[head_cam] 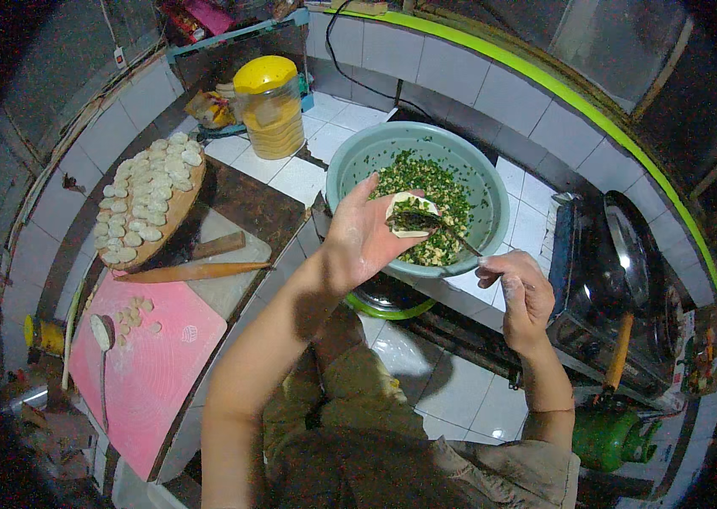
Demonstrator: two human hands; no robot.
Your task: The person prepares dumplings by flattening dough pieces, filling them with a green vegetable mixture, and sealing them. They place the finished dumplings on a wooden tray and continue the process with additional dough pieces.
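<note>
My left hand (pixel 365 235) is palm up over the near rim of a pale green basin (pixel 342 159), with a round dough wrapper (pixel 406 233) lying on its palm and fingers. Chopped greens with small pale bits lie on the wrapper, partly under the bowl of a dark metal spoon (pixel 422 220). My right hand (pixel 519 296) grips the end of the spoon's handle at the basin's right side. The basin holds a chopped green filling (pixel 422 172) with pale bits.
At left, a round wooden board (pixel 183 216) bears many dumplings (pixel 155 184). A rolling pin (pixel 193 273) lies by a pink mat (pixel 161 356) with small dough pieces and a floury spoon (pixel 103 356). A yellow-lidded container (pixel 269 114) stands behind; a gas stove (pixel 587 280) is at right.
</note>
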